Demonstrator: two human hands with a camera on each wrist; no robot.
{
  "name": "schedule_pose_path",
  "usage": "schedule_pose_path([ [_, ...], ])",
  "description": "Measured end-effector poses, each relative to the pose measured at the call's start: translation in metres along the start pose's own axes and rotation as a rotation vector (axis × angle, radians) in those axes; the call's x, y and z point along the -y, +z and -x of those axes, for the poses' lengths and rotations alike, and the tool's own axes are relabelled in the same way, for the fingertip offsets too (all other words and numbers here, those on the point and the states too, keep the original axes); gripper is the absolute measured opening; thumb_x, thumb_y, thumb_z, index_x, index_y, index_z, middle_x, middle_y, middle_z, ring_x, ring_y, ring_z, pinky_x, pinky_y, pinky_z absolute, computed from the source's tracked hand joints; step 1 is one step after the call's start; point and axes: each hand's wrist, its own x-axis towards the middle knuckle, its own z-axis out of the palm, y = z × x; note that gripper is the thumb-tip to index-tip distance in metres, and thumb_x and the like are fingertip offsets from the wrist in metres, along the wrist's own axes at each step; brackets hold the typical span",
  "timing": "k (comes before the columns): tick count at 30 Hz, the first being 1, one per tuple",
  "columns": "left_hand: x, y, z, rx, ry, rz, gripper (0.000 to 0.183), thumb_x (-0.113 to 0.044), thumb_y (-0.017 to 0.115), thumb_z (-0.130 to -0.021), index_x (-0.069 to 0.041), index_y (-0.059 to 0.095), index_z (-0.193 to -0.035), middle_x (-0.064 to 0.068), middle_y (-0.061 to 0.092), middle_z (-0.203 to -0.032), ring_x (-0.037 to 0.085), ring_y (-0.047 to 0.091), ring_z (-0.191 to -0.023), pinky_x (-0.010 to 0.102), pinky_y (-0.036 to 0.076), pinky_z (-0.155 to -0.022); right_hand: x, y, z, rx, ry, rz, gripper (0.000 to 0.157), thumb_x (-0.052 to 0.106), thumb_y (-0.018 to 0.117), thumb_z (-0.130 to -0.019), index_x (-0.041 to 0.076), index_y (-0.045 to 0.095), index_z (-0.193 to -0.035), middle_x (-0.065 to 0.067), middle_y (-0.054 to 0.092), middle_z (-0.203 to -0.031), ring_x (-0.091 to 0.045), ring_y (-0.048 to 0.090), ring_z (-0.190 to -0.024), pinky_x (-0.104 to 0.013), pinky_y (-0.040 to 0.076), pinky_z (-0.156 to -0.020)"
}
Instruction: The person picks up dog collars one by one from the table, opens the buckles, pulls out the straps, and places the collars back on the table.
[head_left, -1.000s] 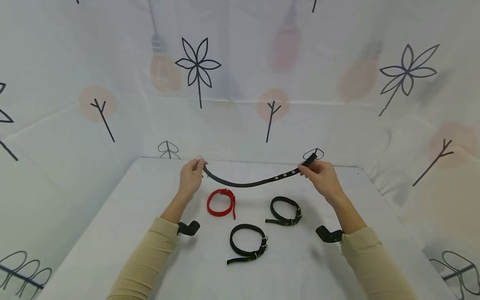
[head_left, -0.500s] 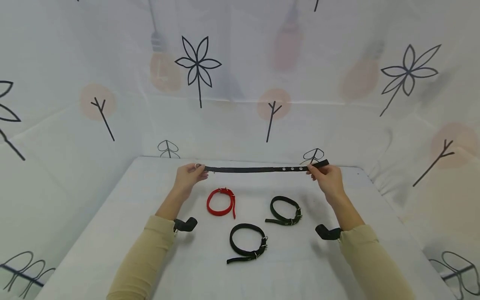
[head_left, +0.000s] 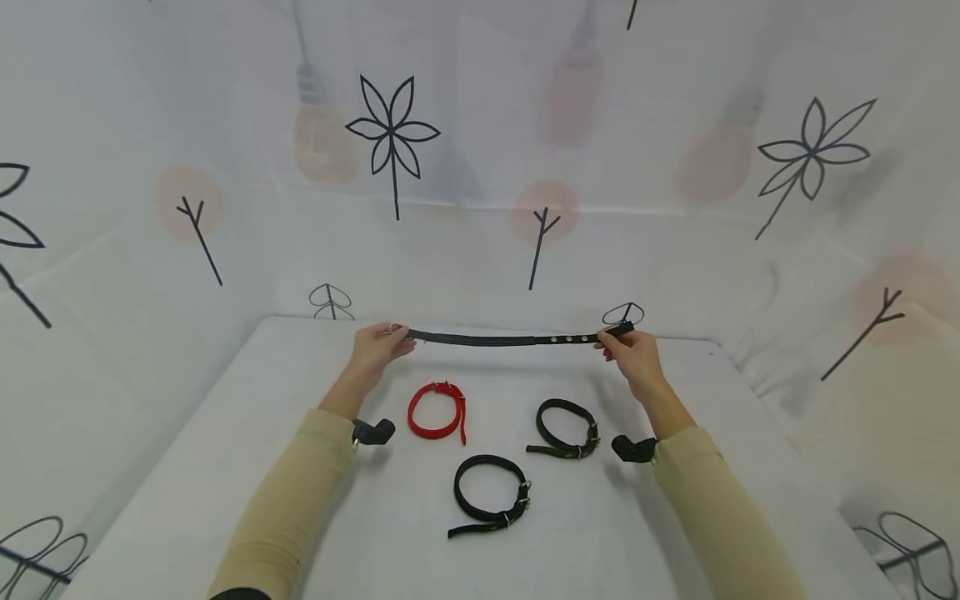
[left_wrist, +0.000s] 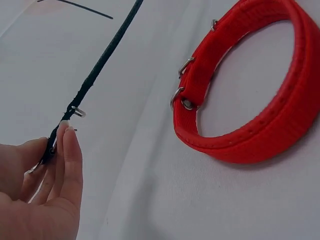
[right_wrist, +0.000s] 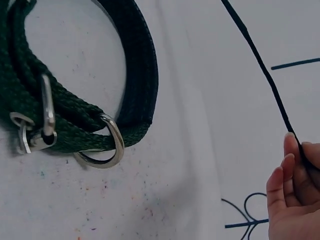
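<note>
Stretched between both hands above the back of the table is an unbuckled dark collar [head_left: 487,340], nearly straight, with metal-ringed holes toward its right end. My left hand [head_left: 375,348] pinches the buckle end; in the left wrist view the thumb and fingers [left_wrist: 72,160] close on it beside a metal loop. At the other end my right hand [head_left: 633,357] pinches the strap, the tip sticking out past the fingers. A red collar [head_left: 437,411], buckled into a ring, lies below the left hand. Below the right hand lies a dark green buckled collar [head_left: 567,428].
A black buckled collar [head_left: 491,495] lies nearer the front, between the forearms. The white table [head_left: 600,533] ends at a back edge against a white patterned cloth [head_left: 480,258]. Black wrist cameras [head_left: 372,432] hang just over the table.
The held collar has gone from a deep sag to almost straight. The right hand moved outward, then slightly back in, leaving a faint sag. The three collars on the table stay put.
</note>
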Motion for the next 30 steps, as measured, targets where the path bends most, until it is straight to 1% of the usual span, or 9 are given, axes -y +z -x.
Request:
schedule_pose_path([
  [6,0.006,0.012,-0.022,-0.029,-0.079,0.080,0.039,-0.003,0.062,-0.102,0.012,0.053,-0.136,0.025,0.062,-0.123,0.012,0.073,-0.083,0.032,0.056,-0.092,-0.006,0.010,-0.020,0.008,0.044,-0.043,0.035,0.016,0.058,-0.106,-0.012,0.060,-0.125,0.004,0.073,-0.087,-0.014,0.064,-0.083,-0.028,0.055,-0.082],
  [8,0.008,0.015,-0.029,-0.042,-0.107,0.107,0.043,-0.002,0.062,-0.101,0.012,0.050,-0.140,0.027,0.059,-0.128,0.012,0.073,-0.082,0.030,0.056,-0.092,-0.007,0.014,-0.026,0.007,0.055,-0.057,0.033,0.013,0.058,-0.105,-0.014,0.059,-0.125,0.001,0.073,-0.087,-0.014,0.064,-0.084,-0.028,0.055,-0.081],
  [10,0.011,0.016,-0.034,-0.055,-0.133,0.112,0.045,-0.002,0.062,-0.101,0.011,0.048,-0.142,0.029,0.058,-0.132,0.013,0.073,-0.085,0.030,0.055,-0.094,-0.008,0.018,-0.030,0.006,0.069,-0.047,0.033,0.012,0.056,-0.106,-0.014,0.059,-0.126,-0.005,0.074,-0.092,-0.016,0.065,-0.086,-0.032,0.056,-0.085],
  [13,0.015,0.017,-0.040,-0.068,-0.162,0.104,0.047,-0.002,0.061,-0.102,0.010,0.047,-0.145,0.028,0.056,-0.136,0.022,0.073,-0.100,0.029,0.054,-0.096,-0.010,0.024,-0.035,0.004,0.095,-0.029,0.033,0.012,0.054,-0.107,-0.014,0.058,-0.127,-0.013,0.073,-0.101,-0.022,0.065,-0.092,-0.035,0.055,-0.089],
  [15,0.017,0.018,-0.041,-0.070,-0.173,0.089,0.049,-0.003,0.060,-0.103,0.010,0.045,-0.147,0.028,0.054,-0.140,0.028,0.070,-0.113,0.030,0.052,-0.099,-0.012,0.025,-0.036,0.005,0.109,-0.024,0.034,0.011,0.052,-0.107,-0.014,0.056,-0.129,-0.018,0.072,-0.106,-0.026,0.064,-0.097,-0.037,0.054,-0.090],
  [18,0.018,0.019,-0.040,-0.061,-0.185,0.077,0.051,-0.003,0.058,-0.104,0.009,0.040,-0.150,0.027,0.051,-0.145,0.034,0.062,-0.126,0.031,0.050,-0.102,-0.012,0.028,-0.037,0.015,0.141,-0.048,0.034,0.010,0.051,-0.108,-0.013,0.054,-0.131,-0.020,0.071,-0.111,-0.029,0.062,-0.103,-0.030,0.054,-0.084],
  [24,0.020,0.019,-0.038,-0.046,-0.219,0.047,0.051,-0.003,0.054,-0.105,0.007,0.037,-0.153,0.028,0.051,-0.145,0.035,0.058,-0.131,0.032,0.049,-0.104,-0.017,0.029,-0.037,0.048,0.207,-0.104,0.036,0.009,0.049,-0.108,-0.012,0.051,-0.138,-0.020,0.068,-0.119,-0.032,0.057,-0.112,-0.030,0.052,-0.084],
  [27,0.019,0.018,-0.037,-0.021,-0.223,0.009,0.054,-0.006,0.055,-0.106,0.005,0.034,-0.155,0.028,0.050,-0.146,0.034,0.057,-0.133,0.033,0.048,-0.105,-0.019,0.027,-0.037,0.062,0.214,-0.109,0.039,0.010,0.047,-0.109,-0.011,0.047,-0.142,-0.023,0.064,-0.129,-0.032,0.057,-0.116,-0.033,0.052,-0.089],
  [30,0.014,0.012,-0.032,0.006,-0.223,-0.066,0.060,-0.009,0.057,-0.106,0.002,0.028,-0.158,0.027,0.051,-0.147,0.033,0.056,-0.133,0.034,0.047,-0.107,-0.021,0.025,-0.036,0.081,0.225,-0.097,0.043,0.011,0.045,-0.109,-0.011,0.043,-0.147,-0.027,0.056,-0.141,-0.035,0.055,-0.122,-0.037,0.051,-0.097],
])
